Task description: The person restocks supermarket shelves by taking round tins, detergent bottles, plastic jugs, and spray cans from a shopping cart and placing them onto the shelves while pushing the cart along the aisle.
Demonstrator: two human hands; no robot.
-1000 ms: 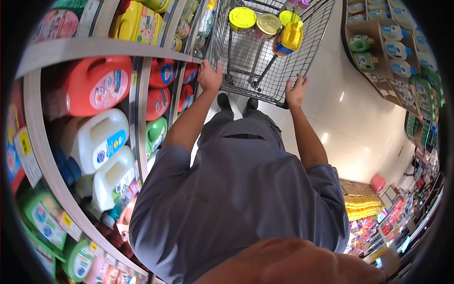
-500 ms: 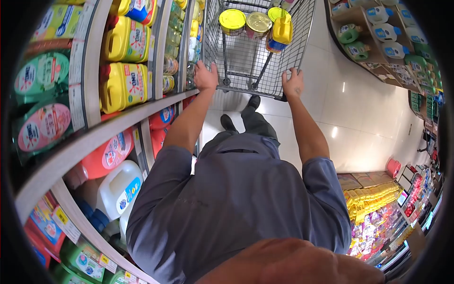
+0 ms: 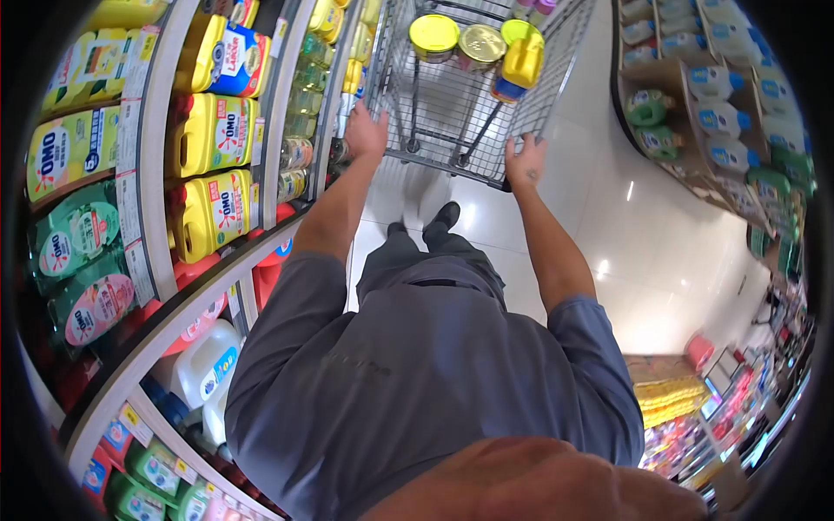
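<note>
A grey wire shopping cart point(image 3: 452, 104) is in front of me. My left hand point(image 3: 366, 132) is at its near left corner, close to the shelf, with fingers curled on the frame. At the near right corner, my right hand point(image 3: 526, 161) grips the other side; its fingertips are partly hidden. Inside the cart are a yellow-lidded tub point(image 3: 433, 36), a gold-lidded tub point(image 3: 480, 47) and a yellow-green lid point(image 3: 516, 31). A yellow jug point(image 3: 524, 59) with a blue label leans beside them. Purple-capped bottles point(image 3: 540, 10) are at the far end.
Shelves on my left hold yellow detergent jugs point(image 3: 217, 135), green bottles point(image 3: 82, 227) and a white jug point(image 3: 206, 360). A curved display of bottles point(image 3: 717, 113) stands right, across the shiny tiled floor point(image 3: 591, 226). Yellow packs point(image 3: 669, 399) are stacked at lower right.
The shelves and right display have slid downward in view as I walk forward with the cart. My feet have changed position. Both hands remain at the cart's corners.
</note>
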